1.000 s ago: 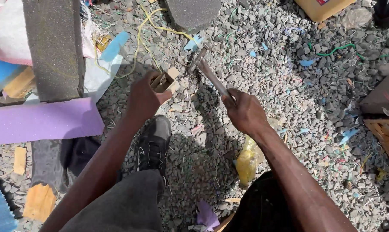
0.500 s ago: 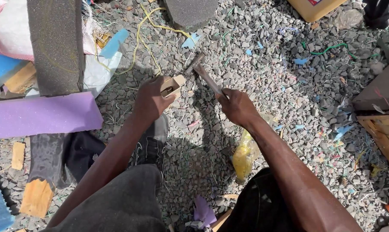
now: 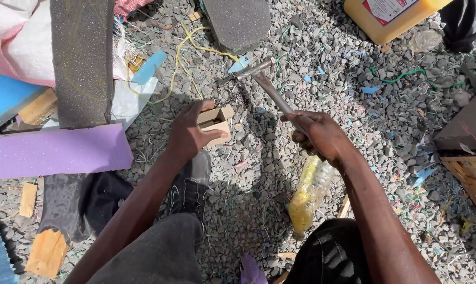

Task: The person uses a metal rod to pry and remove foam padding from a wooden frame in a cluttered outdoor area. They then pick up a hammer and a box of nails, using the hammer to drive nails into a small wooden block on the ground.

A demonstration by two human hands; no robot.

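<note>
My left hand [image 3: 188, 134] grips a small hollow wooden block [image 3: 216, 122] and holds it just above the gravel. My right hand [image 3: 319, 134] is closed around the handle of a metal hammer [image 3: 264, 81], whose head points up and away over the stones, to the upper right of the block. Hammer head and block are apart. My left foot in a dark shoe [image 3: 190, 181] rests just below the left hand.
Grey gravel strewn with blue scraps and yellow cord [image 3: 188, 52]. Purple foam slab [image 3: 54, 150] and grey foam slab [image 3: 83, 63] at left, another grey foam piece [image 3: 238, 21] at top, yellow canister [image 3: 385, 16] top right, crushed yellow bottle [image 3: 306, 197], wooden frame [image 3: 474, 179] at right.
The hammer has risen, its head now farther from the block. My left hand still holds the block, slightly lower in view.
</note>
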